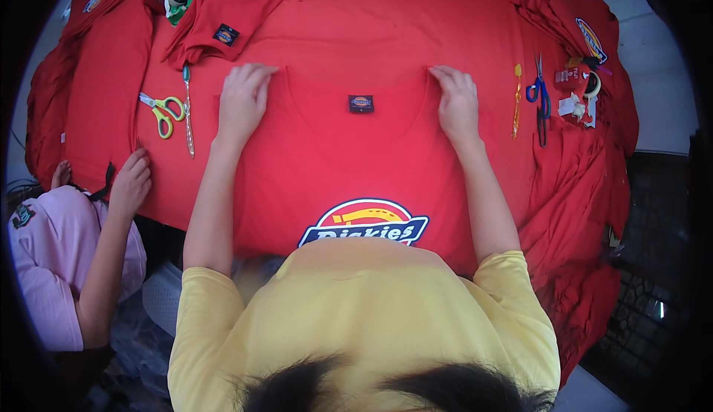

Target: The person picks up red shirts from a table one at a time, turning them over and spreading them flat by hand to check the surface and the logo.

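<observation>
A red T-shirt (356, 159) lies spread in front of me, with a dark label (361, 104) inside its wide neckline and a colourful printed logo (364, 219) on its chest. My left hand (245, 102) pinches the shirt's edge at the left end of the neckline. At the right end, the fingertips of my right hand (457, 102) are closed on the matching edge. The cloth between both hands looks fairly smooth. My body covers the shirt's lower part.
Left of me are yellow-green scissors (165, 115) and a thin stick-like tool (188, 115). To the right lie a yellow tool (517, 104), blue-handled scissors (540, 100) and a tape roll (592, 85). More red shirts (572, 189) surround the red-covered table. A co-worker's hand (131, 182) touches red cloth.
</observation>
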The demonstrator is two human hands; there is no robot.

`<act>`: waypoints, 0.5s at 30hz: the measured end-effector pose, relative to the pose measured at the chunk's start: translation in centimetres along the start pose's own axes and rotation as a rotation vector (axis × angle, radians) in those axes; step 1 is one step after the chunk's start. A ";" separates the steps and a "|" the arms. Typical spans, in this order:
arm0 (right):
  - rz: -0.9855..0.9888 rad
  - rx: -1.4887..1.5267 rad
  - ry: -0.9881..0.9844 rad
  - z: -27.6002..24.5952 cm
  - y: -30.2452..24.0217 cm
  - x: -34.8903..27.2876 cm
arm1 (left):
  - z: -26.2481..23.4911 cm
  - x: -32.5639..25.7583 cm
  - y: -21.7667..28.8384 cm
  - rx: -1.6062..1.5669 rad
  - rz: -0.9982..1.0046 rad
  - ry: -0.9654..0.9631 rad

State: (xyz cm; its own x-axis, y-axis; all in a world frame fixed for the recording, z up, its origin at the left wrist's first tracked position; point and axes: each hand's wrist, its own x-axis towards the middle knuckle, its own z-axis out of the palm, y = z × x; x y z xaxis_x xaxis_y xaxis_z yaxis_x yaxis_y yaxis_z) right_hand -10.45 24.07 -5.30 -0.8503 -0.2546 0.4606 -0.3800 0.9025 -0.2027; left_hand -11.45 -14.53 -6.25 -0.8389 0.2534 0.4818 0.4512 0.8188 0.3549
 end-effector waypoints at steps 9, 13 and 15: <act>0.167 0.256 -0.054 -3.9 0.0 -1.1 | -3.4 -1.3 0.7 -0.277 -0.154 -0.036; 0.405 0.284 -0.165 -11.7 0.4 -8.5 | -10.0 -7.8 1.2 -0.218 -0.316 -0.003; 0.594 0.208 -0.387 -14.8 0.6 -13.7 | -12.6 -14.4 0.1 -0.550 -0.710 -0.041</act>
State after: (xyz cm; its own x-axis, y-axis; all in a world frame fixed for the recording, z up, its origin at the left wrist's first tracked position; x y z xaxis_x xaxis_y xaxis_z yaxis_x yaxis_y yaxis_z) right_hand 6.39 33.21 1.04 -0.9872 0.1172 -0.1078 0.1557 0.8520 -0.4999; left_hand 4.53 -24.64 -3.07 -0.9812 -0.1919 -0.0220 -0.1043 0.4303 0.8967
